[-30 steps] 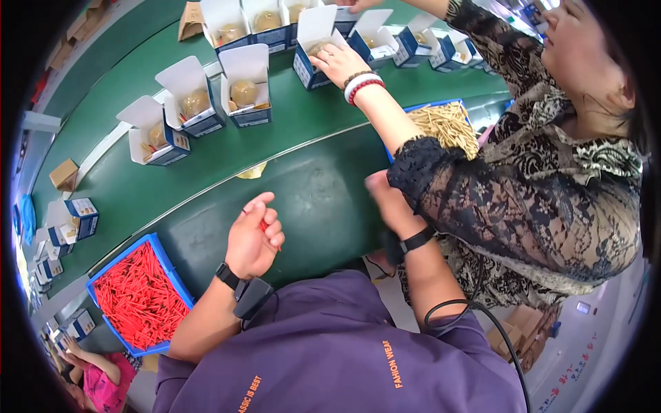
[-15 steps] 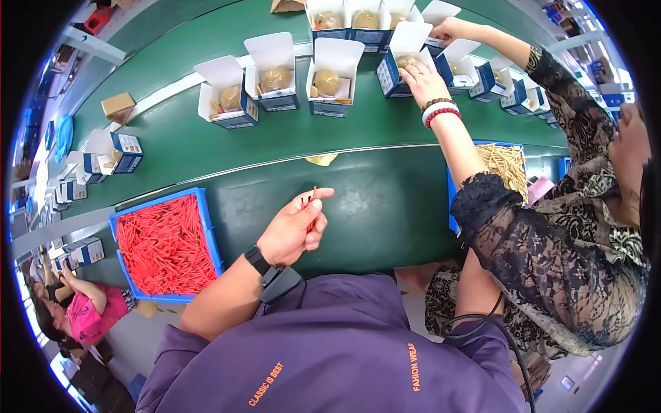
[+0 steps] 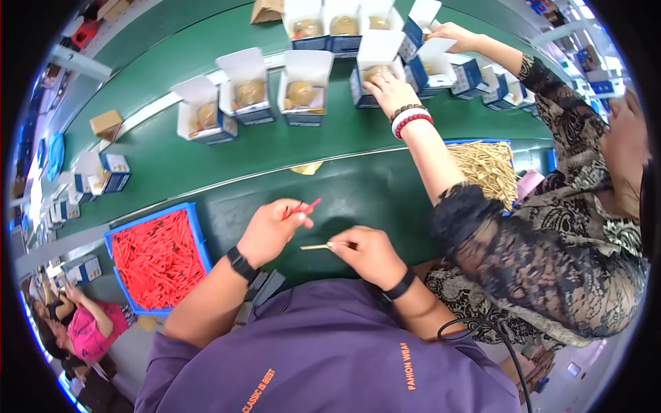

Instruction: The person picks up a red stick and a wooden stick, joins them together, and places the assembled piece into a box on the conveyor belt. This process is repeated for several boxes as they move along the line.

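My left hand (image 3: 272, 230) is closed, pinching a slim red stick (image 3: 315, 205) that points up to the right. Close by on the right, my right hand (image 3: 372, 256) grips the end of a thin tan stick (image 3: 313, 247) between thumb and fingers. The tan stick's free end points left, just below my left hand, and the two sticks are apart. Beside my left forearm stands a blue tray (image 3: 202, 237) heaped with red sticks (image 3: 158, 258). To the right, many tan sticks (image 3: 485, 172) fill another blue tray, partly covered by a co-worker's arm.
Open blue-and-white boxes (image 3: 303, 118) holding round tan balls line the green table (image 3: 241, 162). A co-worker's hand (image 3: 390, 93) reaches into one box; their other hand (image 3: 451, 36) is at another. That sleeve (image 3: 509, 241) crosses at my right. A small brown box (image 3: 106, 125) sits far left.
My right hand has come up into view from the right with the tan stick. My left hand has shifted left, its red stick now tilted right. The view has shifted slightly.
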